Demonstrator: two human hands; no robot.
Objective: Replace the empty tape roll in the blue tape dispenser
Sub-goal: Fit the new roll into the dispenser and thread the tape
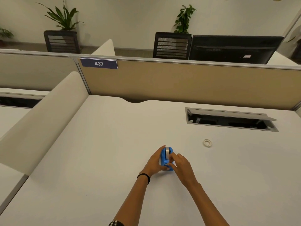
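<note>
The blue tape dispenser (166,159) sits on the white desk (104,144), near the front edge and roughly centred between the 2 forearms. Its long axis runs away from the person, cutter end toward the body and the roll end farther off. A roll of tape (167,152) with a shiny grey face already sits in the far end of the dispenser.

The left hand (154,162) wraps the dispenser's left side, fingers curled over the top and thumb low at the near end, holding it steady against the desk. The right hand (180,162) comes in from the right with its fingertips (171,156) pinched narrow at the middle of the dispenser, just in front of the roll; it looks like they grip the loose tape end, though the strip itself is too small to make out.

A small pale ring (207,142), probably the spent core, lies flat on the desk well to the right and beyond the hands, nearer the right hand than the left.

Judging by this, the swap itself appears done, and what remains is drawing the tape toward the body along the long axis to the cutter, a job for the right hand while the left braces.
</note>
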